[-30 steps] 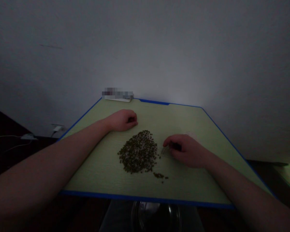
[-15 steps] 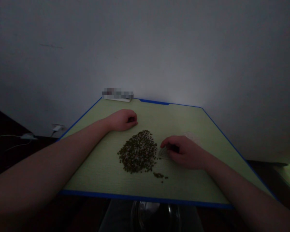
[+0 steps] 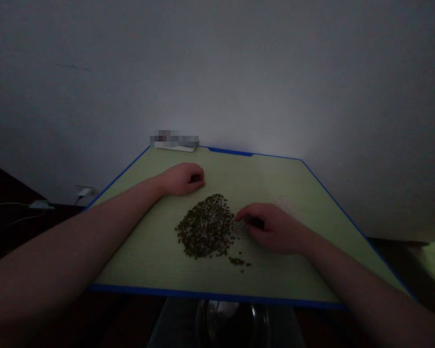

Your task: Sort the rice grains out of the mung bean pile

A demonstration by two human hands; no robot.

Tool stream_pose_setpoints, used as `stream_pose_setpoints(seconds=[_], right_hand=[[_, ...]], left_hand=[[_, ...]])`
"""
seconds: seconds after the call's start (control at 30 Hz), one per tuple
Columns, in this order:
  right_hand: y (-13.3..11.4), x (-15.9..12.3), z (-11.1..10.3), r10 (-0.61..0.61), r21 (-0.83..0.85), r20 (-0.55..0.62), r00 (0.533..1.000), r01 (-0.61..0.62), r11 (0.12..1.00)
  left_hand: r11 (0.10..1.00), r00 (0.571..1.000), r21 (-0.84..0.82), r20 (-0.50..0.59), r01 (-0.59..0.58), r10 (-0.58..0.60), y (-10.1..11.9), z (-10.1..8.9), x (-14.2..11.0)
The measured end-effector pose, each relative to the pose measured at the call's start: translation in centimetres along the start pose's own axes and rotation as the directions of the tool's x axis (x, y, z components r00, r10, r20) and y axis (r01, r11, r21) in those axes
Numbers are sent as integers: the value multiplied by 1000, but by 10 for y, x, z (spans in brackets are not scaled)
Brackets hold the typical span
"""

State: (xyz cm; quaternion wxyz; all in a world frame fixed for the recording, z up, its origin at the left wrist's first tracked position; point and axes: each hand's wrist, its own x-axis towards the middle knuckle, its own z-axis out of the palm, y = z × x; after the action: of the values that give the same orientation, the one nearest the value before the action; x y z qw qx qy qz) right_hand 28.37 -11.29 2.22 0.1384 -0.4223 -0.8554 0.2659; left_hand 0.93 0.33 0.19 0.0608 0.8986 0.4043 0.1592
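Observation:
A pile of small dark green-brown beans or seeds [image 3: 205, 227] spreads over the pale green tabletop [image 3: 148, 261]. Beyond its upper left edge my left hand [image 3: 186, 179] rests on the table, fingers loosely curled, with nothing visible in them. My right hand [image 3: 270, 227] is at the pile's right side. Its index finger reaches to the edge of the pile, and the thumb is apart from it. Under these fingers lies a faint pale patch [image 3: 240, 226], too dim to make out. Pale, whitish bits [image 3: 288, 205] lie behind the right hand.
A few stray dark seeds [image 3: 237, 261] lie in front of the pile. At the far left corner stands a white, partly blurred object [image 3: 176, 145]. Below the table's blue front edge [image 3: 217, 296] is a shiny metal bowl [image 3: 235, 321]. The wall [image 3: 232, 87] rises behind.
My right hand has shifted slightly left toward the pile, covering more of the pale patch. A single dark seed now shows just above the stray ones. My left hand stays in place.

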Motion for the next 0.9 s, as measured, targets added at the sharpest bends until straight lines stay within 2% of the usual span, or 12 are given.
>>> stream_pose_setpoints(seconds=[0.17,0.37,0.77,0.9], right_hand=[[1,-3,-1,-34,37,41,999,33,999],[-2,-2,0,-44,33,13,999,44,998],[-1,-5,-2,-74,30,77,994,71,997],[-2,-5,-3,-64,38,65,996,62,997]], left_hand=[[1000,1000,-8,0,-8,8,0,0,0],[1000,1000,-6,11,5,-5,2,-2,0],[1000,1000,-6,10,-2,2,2,-1,-1],[1000,1000,-13,18,15,-15,4,-2,-1]])
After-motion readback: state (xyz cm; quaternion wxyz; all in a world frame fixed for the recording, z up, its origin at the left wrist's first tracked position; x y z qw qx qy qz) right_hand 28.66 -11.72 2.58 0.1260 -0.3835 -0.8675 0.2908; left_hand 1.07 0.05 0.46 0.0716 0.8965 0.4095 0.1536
